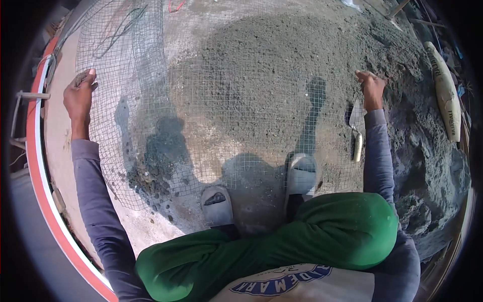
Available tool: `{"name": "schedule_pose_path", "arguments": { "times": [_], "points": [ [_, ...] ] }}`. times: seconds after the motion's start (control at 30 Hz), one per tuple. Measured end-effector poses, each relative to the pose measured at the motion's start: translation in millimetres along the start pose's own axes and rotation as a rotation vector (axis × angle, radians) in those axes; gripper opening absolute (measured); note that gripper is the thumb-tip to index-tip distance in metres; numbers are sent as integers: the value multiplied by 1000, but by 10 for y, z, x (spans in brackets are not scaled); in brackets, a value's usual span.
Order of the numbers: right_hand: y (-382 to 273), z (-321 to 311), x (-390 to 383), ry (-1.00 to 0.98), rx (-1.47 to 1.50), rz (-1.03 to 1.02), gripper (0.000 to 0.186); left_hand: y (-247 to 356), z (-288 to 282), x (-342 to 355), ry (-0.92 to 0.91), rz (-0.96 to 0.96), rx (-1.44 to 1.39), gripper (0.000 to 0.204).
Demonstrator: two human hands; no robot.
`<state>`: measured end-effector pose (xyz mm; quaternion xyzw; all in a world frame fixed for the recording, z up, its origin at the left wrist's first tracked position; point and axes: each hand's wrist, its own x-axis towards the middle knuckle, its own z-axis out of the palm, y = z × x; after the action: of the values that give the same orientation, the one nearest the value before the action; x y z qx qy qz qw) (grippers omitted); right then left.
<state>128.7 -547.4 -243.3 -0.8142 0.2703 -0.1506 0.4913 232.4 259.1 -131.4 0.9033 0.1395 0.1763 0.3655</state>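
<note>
A sheet of wire mesh (211,105) spreads between my two hands, over the ground and in front of my feet. My left hand (79,95) is closed at its left edge, thumb and fingers pinched together. On the opposite side my right hand (371,88) is closed at the right edge, its fingertips curled inward. Grey sandy material (251,60) shows through the squares. Just below my right hand lies a trowel (357,121), with a pale handle toward me. Small stones (151,183) are gathered near the mesh's lower left corner.
A large grey heap (422,166) rises along the right side, with a filled pale sack (444,90) beyond it. A red and white edge (37,146) curves along the left. My sandalled feet (217,204) stand at the mesh's near edge.
</note>
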Motion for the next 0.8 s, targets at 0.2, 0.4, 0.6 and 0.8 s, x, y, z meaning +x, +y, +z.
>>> {"name": "schedule_pose_path", "arguments": {
  "times": [0.2, 0.4, 0.6, 0.8],
  "points": [
    [772, -176, -67, 59, -439, -47, 71, -317, 812, 134, -127, -79, 289, 55],
    [1614, -1103, -1000, 306, -861, 90, 68, -1146, 720, 687, -294, -102, -56, 59],
    [1756, -1229, -1654, -67, -793, 312, 67, -1152, 643, 1004, -347, -138, 12, 58],
    [1799, -1065, -1125, 24, -534, 191, 49, -947, 616, 960, -383, -119, 47, 59]
  ]
}}
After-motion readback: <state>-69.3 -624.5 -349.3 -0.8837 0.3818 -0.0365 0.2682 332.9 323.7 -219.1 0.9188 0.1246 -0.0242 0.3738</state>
